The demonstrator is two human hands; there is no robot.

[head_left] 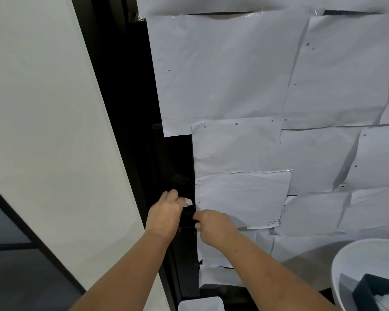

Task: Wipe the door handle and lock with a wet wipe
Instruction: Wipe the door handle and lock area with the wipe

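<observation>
Head view: left hand [166, 213] fingers grip a wet wipe [187, 202] against the black door [180, 158]; right hand [213, 225] fingers pinch its edge.

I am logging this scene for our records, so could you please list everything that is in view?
Door: one, black, centre, mostly dark; handle and lock cannot be made out.
Paper sheets: many, white, taped overlapping across the door to the right.
Wall: one, white, left.
Wet wipe: one, white, against the black door strip, at the left hand.
White tub: one, lower right corner.
Dark box: one, inside the tub, with white material in it.
White container: one, bottom edge, only partly in view.
Left hand: one, holds the wipe to the door.
Right hand: one, fingers curled at the edge of the black strip; what they grip is unclear.
</observation>
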